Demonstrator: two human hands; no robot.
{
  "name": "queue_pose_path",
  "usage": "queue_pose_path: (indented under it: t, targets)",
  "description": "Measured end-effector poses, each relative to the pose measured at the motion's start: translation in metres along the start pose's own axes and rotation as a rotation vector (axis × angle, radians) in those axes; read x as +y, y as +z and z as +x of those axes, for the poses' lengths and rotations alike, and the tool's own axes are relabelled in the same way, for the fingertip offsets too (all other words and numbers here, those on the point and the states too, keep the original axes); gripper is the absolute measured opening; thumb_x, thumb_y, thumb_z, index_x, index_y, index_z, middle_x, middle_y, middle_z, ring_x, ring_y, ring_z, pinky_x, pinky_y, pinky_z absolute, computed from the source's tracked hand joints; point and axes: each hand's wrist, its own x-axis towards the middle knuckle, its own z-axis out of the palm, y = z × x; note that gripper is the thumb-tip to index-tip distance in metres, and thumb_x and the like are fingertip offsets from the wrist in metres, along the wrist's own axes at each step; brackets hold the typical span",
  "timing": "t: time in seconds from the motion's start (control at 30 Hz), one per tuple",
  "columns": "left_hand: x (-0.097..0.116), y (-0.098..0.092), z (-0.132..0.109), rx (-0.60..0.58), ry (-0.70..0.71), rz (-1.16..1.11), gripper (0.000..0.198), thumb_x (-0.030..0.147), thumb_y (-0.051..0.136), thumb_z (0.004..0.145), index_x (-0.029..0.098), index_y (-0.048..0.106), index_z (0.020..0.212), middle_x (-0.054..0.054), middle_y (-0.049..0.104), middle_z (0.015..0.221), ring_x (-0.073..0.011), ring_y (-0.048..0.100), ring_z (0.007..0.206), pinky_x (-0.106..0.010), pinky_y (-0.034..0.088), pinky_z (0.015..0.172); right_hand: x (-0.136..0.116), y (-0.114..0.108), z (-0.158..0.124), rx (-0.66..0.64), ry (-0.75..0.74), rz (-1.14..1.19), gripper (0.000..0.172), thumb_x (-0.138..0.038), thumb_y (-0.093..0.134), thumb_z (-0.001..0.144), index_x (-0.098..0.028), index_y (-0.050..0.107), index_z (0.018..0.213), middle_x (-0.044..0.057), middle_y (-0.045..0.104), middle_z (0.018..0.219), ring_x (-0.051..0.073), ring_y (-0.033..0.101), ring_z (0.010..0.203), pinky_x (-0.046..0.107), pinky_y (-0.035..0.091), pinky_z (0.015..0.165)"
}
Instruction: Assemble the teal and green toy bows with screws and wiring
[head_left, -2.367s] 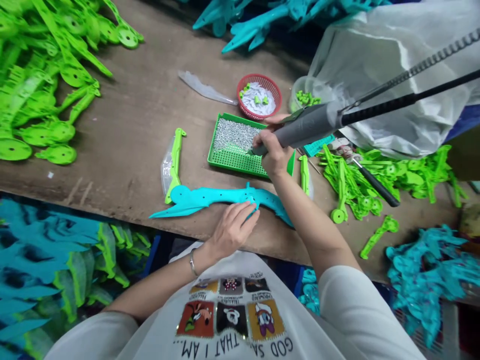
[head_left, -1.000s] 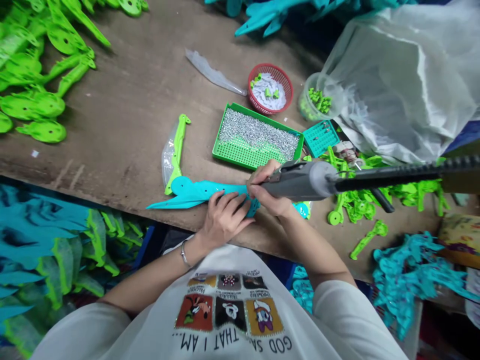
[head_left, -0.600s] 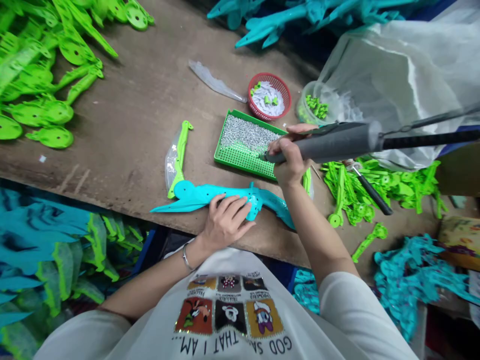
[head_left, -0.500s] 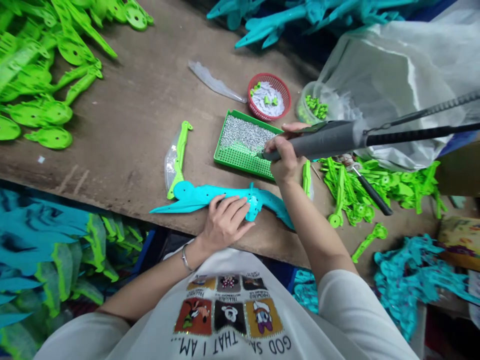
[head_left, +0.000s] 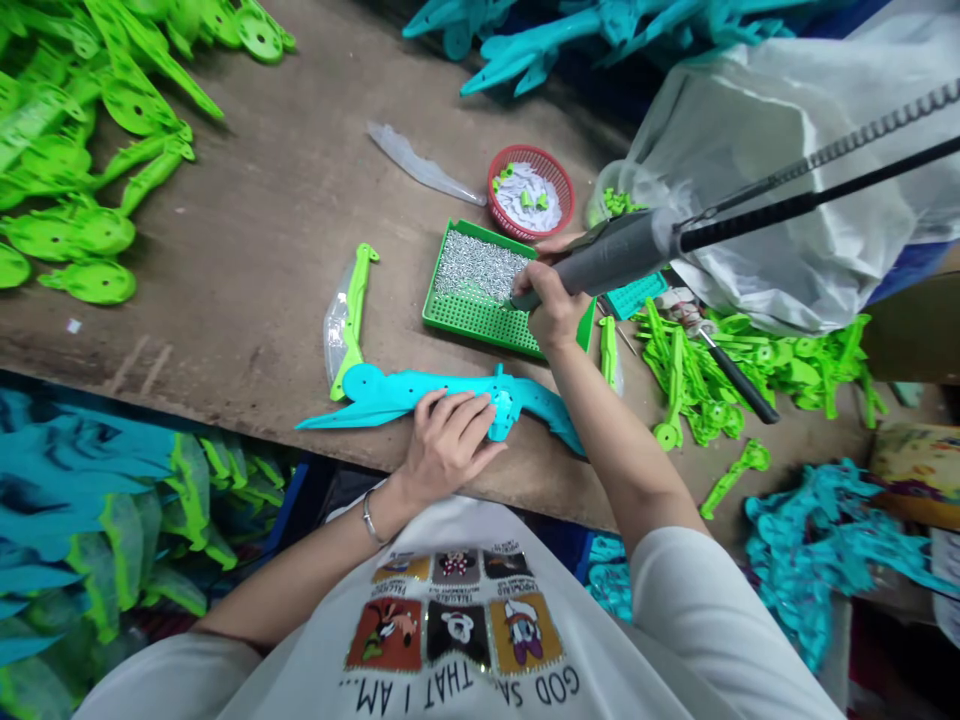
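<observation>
My right hand [head_left: 556, 308] is wrapped round a grey electric screwdriver [head_left: 619, 255] hung from a cable and coil spring. Its tip points down and left over a green tray [head_left: 480, 322], above the perforated part beside a heap of small silvery screws [head_left: 476, 265]. My left hand [head_left: 450, 440] lies across a long turquoise plastic toy part [head_left: 405, 390], its fingers bent over the middle and holding it against the table. The part's right end passes behind my right forearm. A green toy piece with a clear blade [head_left: 349, 320] lies just beyond its left end.
A red basket [head_left: 568, 210] holds white strips and green caps. Green parts [head_left: 82, 230] pile at left and right, turquoise ones [head_left: 555, 45] at the back. A black-handled tool [head_left: 742, 380] rests on the right-hand pile. A white bag [head_left: 750, 150] stands behind.
The screwdriver's rear end has swung left and its tip stays over the tray. A small turquoise tray behind it now shows more. My left hand stays on the turquoise toy part.
</observation>
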Motion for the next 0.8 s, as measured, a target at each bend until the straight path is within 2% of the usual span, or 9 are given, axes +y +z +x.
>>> queue_pose_path:
  t: [0.1, 0.2, 0.3, 0.4, 0.5, 0.63, 0.8]
  targets:
    - [0.0, 0.0, -0.001, -0.035, -0.001, 0.022, 0.038, 0.042, 0.073, 0.09, 0.016, 0.071, 0.117, -0.011, 0.075, 0.123, -0.0266, 0.065, 0.107, -0.046, 0.04, 0.103, -0.01, -0.001, 0.001, 0.004, -0.028, 0.017, 0.047, -0.068, 0.072, 0.073, -0.025, 0.054, 0.074, -0.009, 0.045, 0.052, 0.01, 0.049, 0.044, 0.028, 0.047, 0.051]
    - [-0.001, 0.001, -0.002, -0.069, -0.004, 0.032, 0.046, 0.044, 0.072, 0.09, 0.016, 0.067, 0.127, -0.011, 0.073, 0.129, -0.0272, 0.064, 0.107, -0.047, 0.038, 0.103, -0.041, -0.006, -0.012, 0.006, -0.023, 0.024, 0.043, -0.066, 0.07, 0.077, -0.027, 0.056, 0.083, -0.008, 0.044, 0.055, 0.01, 0.05, 0.045, 0.029, 0.048, 0.051]
    - [-0.001, 0.002, -0.003, -0.087, -0.011, 0.029, 0.046, 0.044, 0.071, 0.091, 0.016, 0.067, 0.128, -0.011, 0.072, 0.13, -0.0276, 0.064, 0.107, -0.048, 0.037, 0.103, -0.079, -0.018, -0.041, -0.018, 0.027, 0.042, 0.038, -0.06, 0.073, 0.078, -0.029, 0.056, 0.089, -0.008, 0.044, 0.054, 0.012, 0.048, 0.041, 0.031, 0.046, 0.047]
    - [-0.001, 0.003, -0.005, -0.101, -0.029, 0.009, 0.044, 0.044, 0.068, 0.093, 0.018, 0.067, 0.129, -0.011, 0.072, 0.131, -0.0279, 0.064, 0.108, -0.048, 0.037, 0.104, -0.103, -0.03, -0.078, -0.115, 0.069, 0.113, 0.03, -0.046, 0.076, 0.078, -0.029, 0.057, 0.093, -0.009, 0.049, 0.05, 0.015, 0.047, 0.037, 0.033, 0.044, 0.042]
    - [-0.002, 0.004, -0.005, -0.091, -0.018, 0.003, 0.044, 0.041, 0.067, 0.094, 0.017, 0.066, 0.131, -0.012, 0.072, 0.131, -0.0275, 0.063, 0.11, -0.047, 0.037, 0.105, -0.105, -0.041, -0.108, -0.177, 0.106, 0.137, 0.023, -0.035, 0.074, 0.081, -0.029, 0.059, 0.097, -0.007, 0.056, 0.054, 0.016, 0.052, 0.041, 0.034, 0.047, 0.045]
    - [-0.001, 0.002, -0.003, -0.075, 0.003, 0.025, 0.043, 0.042, 0.065, 0.095, 0.015, 0.067, 0.128, -0.012, 0.072, 0.131, -0.027, 0.063, 0.108, -0.046, 0.037, 0.103, -0.095, -0.047, -0.129, -0.21, 0.146, 0.16, 0.023, -0.028, 0.071, 0.083, -0.028, 0.058, 0.102, -0.007, 0.061, 0.059, 0.015, 0.055, 0.047, 0.033, 0.049, 0.051]
    - [-0.001, 0.001, -0.002, -0.071, 0.007, 0.041, 0.042, 0.044, 0.063, 0.096, 0.014, 0.068, 0.124, -0.011, 0.073, 0.13, -0.0267, 0.063, 0.106, -0.046, 0.037, 0.101, -0.083, -0.047, -0.135, -0.203, 0.263, 0.075, 0.024, -0.037, 0.074, 0.078, -0.028, 0.054, 0.088, -0.008, 0.058, 0.059, 0.016, 0.057, 0.049, 0.035, 0.052, 0.055]
